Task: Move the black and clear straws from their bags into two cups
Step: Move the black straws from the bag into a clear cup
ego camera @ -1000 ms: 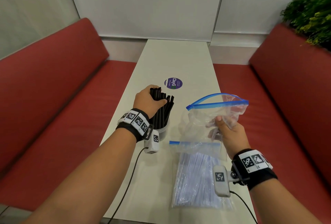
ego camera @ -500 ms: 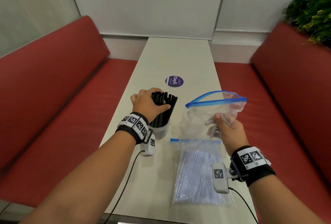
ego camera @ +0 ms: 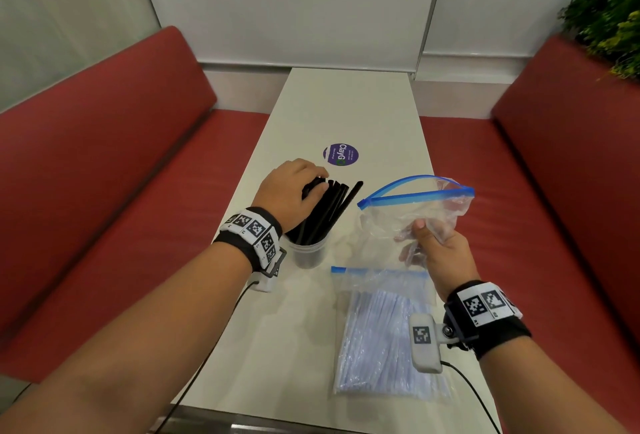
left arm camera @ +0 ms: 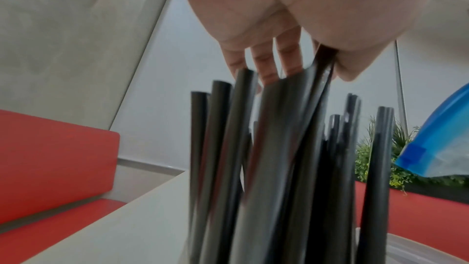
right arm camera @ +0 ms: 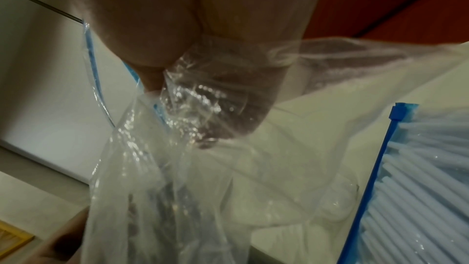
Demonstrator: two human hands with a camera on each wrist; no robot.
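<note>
**A:** What lay nearest on the table (ego camera: 346, 104)?

**B:** The full bag of clear straws (ego camera: 388, 340) lay flat at the near right, directly beneath the right wrist. Its straws ran near to far, and its blue zip end pointed away, toward the right hand (ego camera: 438, 253).

**A:** Was that hand free?

**B:** No. Its thumb and curled fingers pinched the crumpled empty bag (ego camera: 412, 211) above the table (mouth gaping leftward). That hand was the nearer one to the clear straws.

**A:** And farther off?

**B:** To the left stood a clear cup (ego camera: 308, 253) holding the black straws (ego camera: 325, 211), which fanned out and leaned far-right. The left hand (ego camera: 287, 191) cupped their tops, fingers curled round several. No second cup was in view.
</note>
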